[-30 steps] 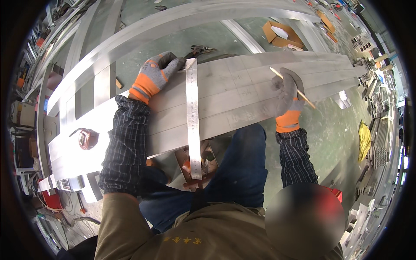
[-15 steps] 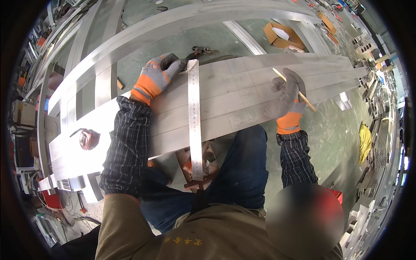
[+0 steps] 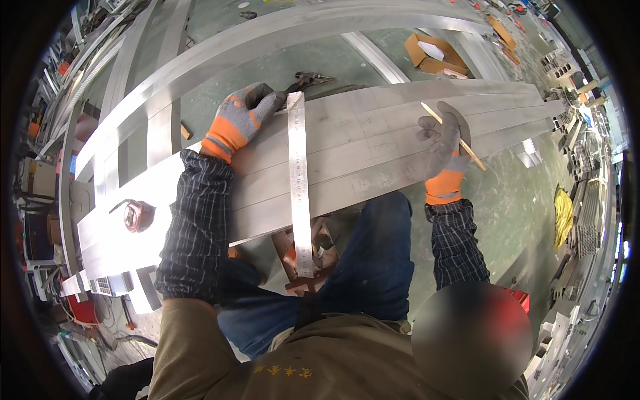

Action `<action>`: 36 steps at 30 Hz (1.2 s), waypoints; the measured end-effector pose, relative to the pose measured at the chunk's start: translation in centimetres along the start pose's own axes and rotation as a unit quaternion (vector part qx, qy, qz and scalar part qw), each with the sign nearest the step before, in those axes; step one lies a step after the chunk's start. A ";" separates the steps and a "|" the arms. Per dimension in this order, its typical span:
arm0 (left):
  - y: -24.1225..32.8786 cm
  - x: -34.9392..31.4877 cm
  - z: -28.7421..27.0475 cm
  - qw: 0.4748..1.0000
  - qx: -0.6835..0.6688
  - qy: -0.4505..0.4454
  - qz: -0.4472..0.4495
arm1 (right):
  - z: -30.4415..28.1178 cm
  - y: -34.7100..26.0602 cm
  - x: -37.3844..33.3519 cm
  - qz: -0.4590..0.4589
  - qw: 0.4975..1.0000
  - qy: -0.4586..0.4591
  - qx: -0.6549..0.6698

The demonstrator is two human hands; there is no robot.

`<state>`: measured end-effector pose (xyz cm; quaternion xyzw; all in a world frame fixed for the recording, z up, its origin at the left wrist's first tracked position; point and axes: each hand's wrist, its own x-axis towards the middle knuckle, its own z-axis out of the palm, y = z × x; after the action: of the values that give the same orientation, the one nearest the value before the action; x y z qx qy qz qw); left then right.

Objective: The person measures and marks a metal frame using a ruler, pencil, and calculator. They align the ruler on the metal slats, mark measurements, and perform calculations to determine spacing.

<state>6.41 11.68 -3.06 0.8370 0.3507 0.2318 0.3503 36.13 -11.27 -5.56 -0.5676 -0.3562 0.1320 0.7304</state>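
Several flat silver metal bars (image 3: 360, 147) lie side by side in front of me. A steel try square (image 3: 299, 177) lies across them, its blade reaching past the near edge toward my lap. At the bars' far edge, my left hand (image 3: 243, 117), in a grey and orange glove, is closed with bent fingers close to the blade's far end. What those fingers grip is hidden. My right hand (image 3: 445, 140), gloved alike, is raised over the right part of the bars and holds a thin pale pencil (image 3: 472, 154) between its fingers. A red tape measure (image 3: 137, 216) rests on the bars' left part.
Beyond the bars, a long metal frame (image 3: 267, 33) curves across the view. An open cardboard box (image 3: 437, 55) and pliers (image 3: 310, 78) lie past the bars. A calculator (image 3: 110, 285) sits at lower left. Below the blade is a tool box (image 3: 283, 250). Metal profiles (image 3: 587, 220) are stacked at right.
The view has shifted very slightly. Both hands, the pencil and the try square keep nearly the same places.
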 end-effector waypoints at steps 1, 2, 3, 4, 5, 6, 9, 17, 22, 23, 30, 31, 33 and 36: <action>-0.1 0.1 0.0 1.000 0.002 0.000 0.003 | -0.1 0.0 0.1 0.003 1.000 0.000 0.000; -0.3 0.1 0.0 1.000 0.004 0.001 0.005 | -0.1 0.1 0.1 0.006 1.000 0.000 0.001; -0.3 0.1 0.0 1.000 0.003 0.001 0.004 | -0.2 0.2 0.1 0.002 1.000 -0.001 0.005; -0.4 0.1 0.0 1.000 0.001 0.001 0.003 | -0.2 0.4 0.2 -0.002 1.000 -0.003 0.009; -0.5 0.1 0.0 1.000 -0.002 0.000 0.004 | -0.2 0.5 0.2 -0.006 1.000 -0.004 0.011; -0.6 0.2 0.0 1.000 0.000 -0.001 0.003 | -0.1 0.5 0.2 -0.015 1.000 -0.004 0.026; -0.9 0.3 0.1 1.000 -0.001 -0.001 0.003 | 0.0 0.5 0.2 -0.030 0.998 -0.008 0.055; -0.5 0.2 0.1 1.000 -0.017 -0.004 0.001 | -0.1 0.6 0.1 -0.012 0.999 -0.002 0.045; -0.3 0.2 0.1 1.000 -0.016 -0.005 -0.003 | -0.6 0.7 0.0 -0.028 0.999 -0.026 0.002; -0.2 0.1 0.0 1.000 -0.013 -0.005 -0.002 | -0.6 0.7 0.0 -0.029 0.999 -0.026 -0.002; -0.3 0.1 0.0 1.000 -0.016 -0.003 -0.001 | -0.4 0.6 0.0 -0.022 0.999 -0.022 -0.022; -0.3 0.2 0.0 1.000 -0.013 -0.002 0.002 | -0.5 0.7 0.0 -0.023 0.999 -0.023 -0.017; -0.4 0.1 0.0 1.000 -0.012 -0.001 0.003 | -0.5 0.8 0.0 -0.021 0.999 -0.023 -0.012; -0.4 0.1 0.1 1.000 -0.013 -0.005 0.000 | -0.6 0.7 -0.1 -0.017 1.000 -0.022 -0.009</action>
<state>6.34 11.98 -3.41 0.8335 0.3463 0.2322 0.3626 36.61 -11.50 -6.26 -0.5647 -0.3829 0.1283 0.7198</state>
